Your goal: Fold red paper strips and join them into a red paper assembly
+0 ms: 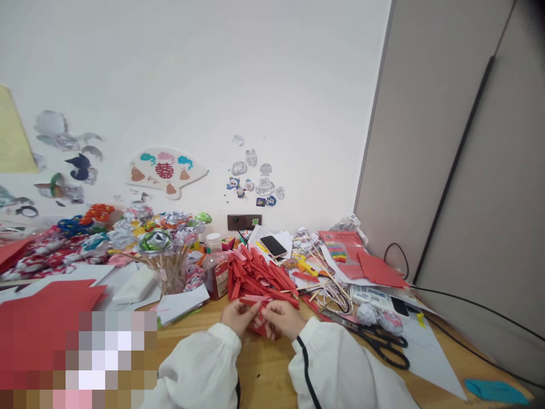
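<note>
Over the front of the wooden table, my left hand (239, 317) and my right hand (281, 319) meet, thumbs close together. Both pinch a piece of red paper (257, 325), partly hidden by the fingers. Right behind them lies a heap of folded red paper strips (259, 272). A bottle with a white cap and a red label (216, 272) stands left of the heap. To the right of my right hand are black-handled scissors (383, 343), lying on the table.
Paper flowers on sticks (155, 241) stand in a clear holder at left. A phone (273, 246), a yellow glue gun (307, 267) and bead strings (334, 298) lie behind and right. Red sheets (38, 318) cover the left side. A black cable (464, 304) crosses the right edge.
</note>
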Action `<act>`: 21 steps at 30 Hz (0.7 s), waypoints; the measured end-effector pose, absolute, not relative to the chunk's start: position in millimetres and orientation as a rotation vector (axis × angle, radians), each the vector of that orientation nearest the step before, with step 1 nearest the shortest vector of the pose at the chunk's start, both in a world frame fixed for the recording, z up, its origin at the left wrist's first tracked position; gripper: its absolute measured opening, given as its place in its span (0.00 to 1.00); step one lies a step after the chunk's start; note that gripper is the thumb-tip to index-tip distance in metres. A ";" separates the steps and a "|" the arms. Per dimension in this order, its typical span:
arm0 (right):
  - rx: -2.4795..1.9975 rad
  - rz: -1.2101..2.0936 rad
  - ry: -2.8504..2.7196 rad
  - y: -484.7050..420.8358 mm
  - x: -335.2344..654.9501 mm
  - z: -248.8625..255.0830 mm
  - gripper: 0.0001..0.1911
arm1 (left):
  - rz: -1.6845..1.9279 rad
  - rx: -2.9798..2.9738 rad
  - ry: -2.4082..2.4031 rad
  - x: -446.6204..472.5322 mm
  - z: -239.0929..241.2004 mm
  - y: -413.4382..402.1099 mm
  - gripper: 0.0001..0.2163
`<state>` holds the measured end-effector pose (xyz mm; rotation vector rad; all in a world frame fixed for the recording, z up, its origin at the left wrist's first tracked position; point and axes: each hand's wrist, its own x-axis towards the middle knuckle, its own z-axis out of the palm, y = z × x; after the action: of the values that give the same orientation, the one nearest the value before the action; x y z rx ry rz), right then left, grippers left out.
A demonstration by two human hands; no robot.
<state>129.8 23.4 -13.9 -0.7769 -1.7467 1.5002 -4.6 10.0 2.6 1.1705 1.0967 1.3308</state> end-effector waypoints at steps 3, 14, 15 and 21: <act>-0.730 1.487 -1.747 24.0 130.9 -13.5 0.19 | 1.299 1.129 1.085 -5.1 6.1 8.3 0.12; -0.655 1.526 -1.729 18.6 128.7 -4.0 0.18 | 1.338 0.911 0.917 -16.9 17.7 9.3 0.15; -0.659 1.530 -1.732 17.6 128.2 -4.1 0.17 | 1.351 0.903 0.909 -18.4 18.5 9.7 0.15; -0.745 1.414 -1.814 15.6 130.7 -4.9 0.16 | 1.384 0.804 0.952 -29.5 22.3 13.5 0.14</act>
<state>130.7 15.6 -4.9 -0.7454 -1.8138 1.4144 -29.5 13.5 22.3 0.8039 0.9517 1.3839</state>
